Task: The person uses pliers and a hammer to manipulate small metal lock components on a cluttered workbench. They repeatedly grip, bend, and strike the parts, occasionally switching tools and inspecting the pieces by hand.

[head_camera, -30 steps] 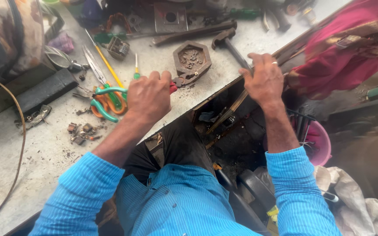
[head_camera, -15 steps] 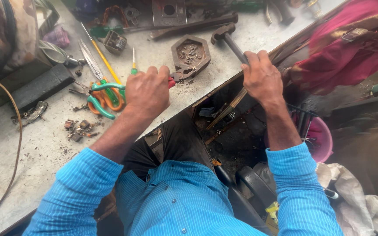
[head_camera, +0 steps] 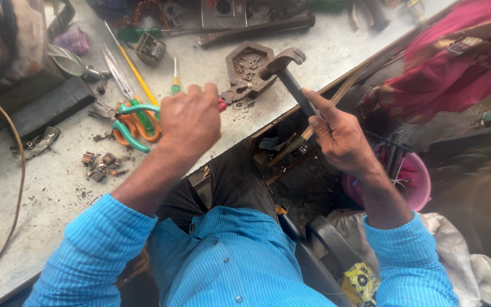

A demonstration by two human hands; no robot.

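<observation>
Both hands were closed: the right hand [head_camera: 341, 135] gripped a hammer [head_camera: 288, 73] pointing toward eleven o'clock, the left hand [head_camera: 190, 122] fisted around a red-tipped tool [head_camera: 221, 104].

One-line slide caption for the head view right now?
Right hand grips a hammer at the workbench edge; left hand is closed beside green-handled pliers.

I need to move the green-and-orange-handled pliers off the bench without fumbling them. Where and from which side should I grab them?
Grip the green-and-orange-handled pliers by the two curved, coated handles, which point toward the bench's near edge. Come from that near side, beside the left hand, closing both handles together. The bare metal jaws point the other way, toward the dark block, and offer less to hold.
</observation>
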